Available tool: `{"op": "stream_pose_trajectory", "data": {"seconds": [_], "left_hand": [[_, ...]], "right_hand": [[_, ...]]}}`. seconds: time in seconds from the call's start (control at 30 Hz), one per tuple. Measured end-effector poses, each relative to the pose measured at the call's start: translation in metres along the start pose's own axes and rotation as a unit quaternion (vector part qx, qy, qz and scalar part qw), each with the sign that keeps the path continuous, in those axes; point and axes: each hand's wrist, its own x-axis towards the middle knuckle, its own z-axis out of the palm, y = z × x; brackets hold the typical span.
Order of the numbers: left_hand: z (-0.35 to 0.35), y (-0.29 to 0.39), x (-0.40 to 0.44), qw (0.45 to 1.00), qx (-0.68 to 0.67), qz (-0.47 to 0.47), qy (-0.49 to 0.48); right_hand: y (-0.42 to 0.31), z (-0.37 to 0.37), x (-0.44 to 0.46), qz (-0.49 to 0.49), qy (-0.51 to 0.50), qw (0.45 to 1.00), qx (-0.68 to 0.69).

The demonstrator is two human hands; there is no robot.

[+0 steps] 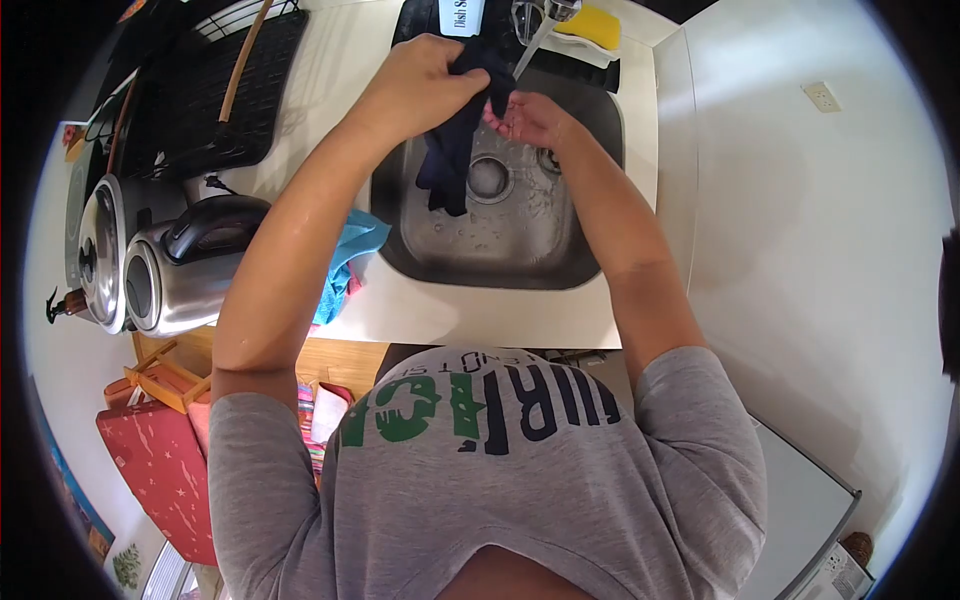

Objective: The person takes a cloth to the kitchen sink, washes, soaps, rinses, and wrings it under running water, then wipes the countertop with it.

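A dark navy cloth (452,155) hangs down into the metal sink (540,255). My left hand (428,85) is closed on its upper part, thumb on top. Just right of the cloth, under the faucet (557,12), is my right hand (530,118). It is turned palm up with loosely curled fingers near the cloth's edge; whether they touch it I cannot tell. Water comes down from the faucet beside both hands. The round drain (489,178) shows below, and drops wet the sink floor.
A yellow sponge (592,27) and a dish soap bottle (461,16) stand behind the sink. On the left are a blue cloth (350,250), an electric kettle (190,265), a lidded steel pot (105,250) and a black dish rack (215,90). A white wall (800,200) bounds the right.
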Motion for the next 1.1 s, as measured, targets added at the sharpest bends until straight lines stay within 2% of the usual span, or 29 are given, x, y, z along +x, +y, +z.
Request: {"op": "stream_pose_trajectory", "data": {"seconds": [0.07,0.13,0.2,0.23,0.27,0.3,0.33,0.37,0.4,0.47,0.5,0.53,0.6,0.63,0.7,0.77,0.8,0.87,0.93,0.97,1.0,1.1], "left_hand": [[0.008,0.003,0.008,0.999,0.038,0.003,-0.017],[0.016,0.011,0.014,0.997,0.074,0.010,-0.038],[0.019,0.023,0.017,0.995,0.070,0.015,-0.068],[0.023,0.025,0.020,0.995,0.068,0.018,-0.071],[0.026,0.026,0.025,0.995,0.066,0.032,-0.069],[0.029,0.026,0.030,0.994,0.065,0.047,-0.069],[0.034,0.025,0.036,0.994,0.064,0.051,-0.072],[0.039,0.024,0.041,0.995,0.043,0.061,-0.068],[0.044,0.022,0.044,0.995,0.022,0.069,-0.065],[0.041,0.036,0.045,0.994,0.039,0.077,-0.061],[0.040,0.041,0.045,0.993,0.057,0.083,-0.054],[0.042,0.042,0.047,0.993,0.058,0.085,-0.057],[0.045,0.042,0.051,0.996,0.026,0.082,-0.026],[0.044,0.045,0.051,0.996,0.027,0.084,-0.026],[0.042,0.051,0.051,0.993,0.065,0.097,-0.017],[0.044,0.046,0.051,0.992,0.075,0.096,-0.023],[0.046,0.043,0.051,0.991,0.085,0.096,-0.029],[0.052,0.036,0.049,0.992,0.087,0.095,-0.016],[0.058,0.030,0.049,0.992,0.089,0.095,-0.005],[0.059,0.029,0.050,0.996,0.051,0.063,-0.037],[0.061,0.028,0.051,0.997,0.013,0.031,-0.069],[0.063,0.041,0.049,0.995,0.011,-0.013,-0.100]], "right_hand": [[-0.006,0.010,-0.024,0.026,-0.023,0.999,-0.002],[-0.005,0.017,-0.052,0.152,-0.074,0.976,-0.140],[0.007,0.001,-0.072,0.272,-0.173,0.913,-0.250],[0.014,-0.010,-0.077,0.271,-0.170,0.914,-0.249],[0.020,-0.020,-0.081,0.383,-0.141,0.842,-0.352],[0.025,-0.031,-0.084,0.485,-0.109,0.746,-0.443],[0.018,-0.029,-0.090,0.484,-0.106,0.748,-0.441],[0.006,-0.025,-0.097,0.360,-0.013,0.657,-0.662],[0.000,-0.020,-0.104,0.209,0.081,0.513,-0.829],[-0.012,-0.044,-0.096,0.053,0.082,0.399,-0.912],[-0.017,-0.056,-0.090,0.052,0.085,0.401,-0.910],[-0.022,-0.065,-0.085,-0.016,0.105,0.421,-0.901],[-0.024,-0.082,-0.078,-0.087,0.127,0.438,-0.886],[-0.022,-0.081,-0.079,-0.115,0.127,0.593,-0.787],[-0.020,-0.079,-0.082,-0.140,0.121,0.727,-0.662],[-0.034,0.000,-0.119,-0.086,0.133,0.892,-0.424],[-0.041,0.015,-0.127,-0.086,0.132,0.892,-0.424],[-0.051,0.039,-0.140,-0.151,0.050,0.927,-0.340],[-0.061,0.074,-0.156,-0.188,0.045,0.927,-0.322],[-0.063,0.084,-0.160,-0.223,0.040,0.926,-0.302],[-0.065,0.084,-0.157,-0.225,0.041,0.925,-0.303],[-0.072,0.082,-0.157,-0.280,0.073,0.894,-0.343]]}}
